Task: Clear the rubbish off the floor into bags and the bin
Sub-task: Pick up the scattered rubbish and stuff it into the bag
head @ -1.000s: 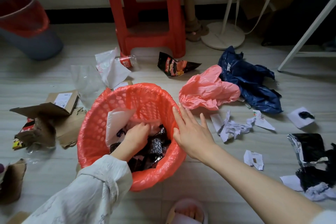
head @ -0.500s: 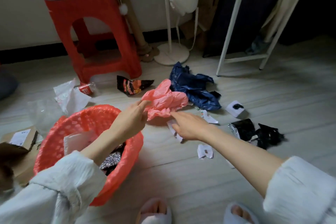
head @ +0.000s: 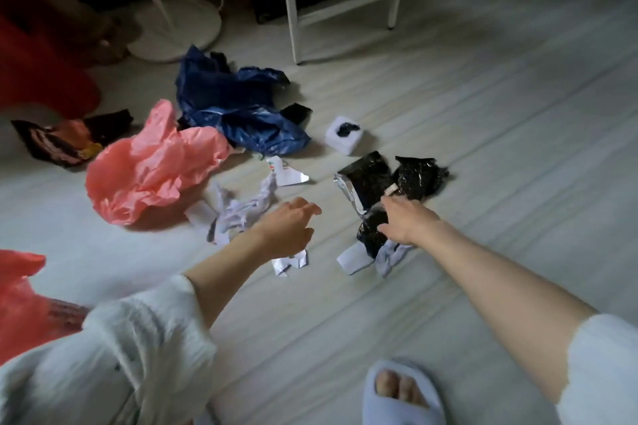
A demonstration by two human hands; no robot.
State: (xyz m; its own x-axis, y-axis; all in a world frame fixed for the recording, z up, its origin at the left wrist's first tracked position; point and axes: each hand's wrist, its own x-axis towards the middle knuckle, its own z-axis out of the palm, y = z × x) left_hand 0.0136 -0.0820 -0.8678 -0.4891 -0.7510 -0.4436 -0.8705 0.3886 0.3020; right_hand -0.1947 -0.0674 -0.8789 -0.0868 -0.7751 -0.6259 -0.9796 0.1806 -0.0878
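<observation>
While both arms reach forward over the pale plank floor (head: 483, 148), the left hand (head: 288, 226) hangs above the scattered rubbish with its fingers loosely curled and grips nothing. Beneath its wrist lies 1 small torn white paper scrap (head: 289, 263). Just beside it to the left lies a crumpled white paper strip (head: 241, 214).

The right hand (head: 407, 222) rests on the black foil wrappers (head: 376, 203), its fingers bent down onto a dark packet; whether they actually clamp the packet cannot be told. A second crumpled black wrapper (head: 419, 178) lies just beyond, touching the first. White paper pieces (head: 355, 257) stick out from under the right hand.

Farther out, a small white box (head: 345, 138) carries a dark lump on its top. A pink plastic bag (head: 152, 166) lies crumpled on the floor at the left, touching a dark blue plastic bag (head: 238, 110) behind it. A black and red snack packet (head: 65, 141) lies left of the pink bag. The bin (head: 20, 300), lined in red, shows only at the lower left edge, well apart from both hands.

A white rack leg (head: 293, 10) and a round white stand base (head: 179, 28) stand at the rear. 1 slippered foot (head: 400, 390) shows at the bottom edge.
</observation>
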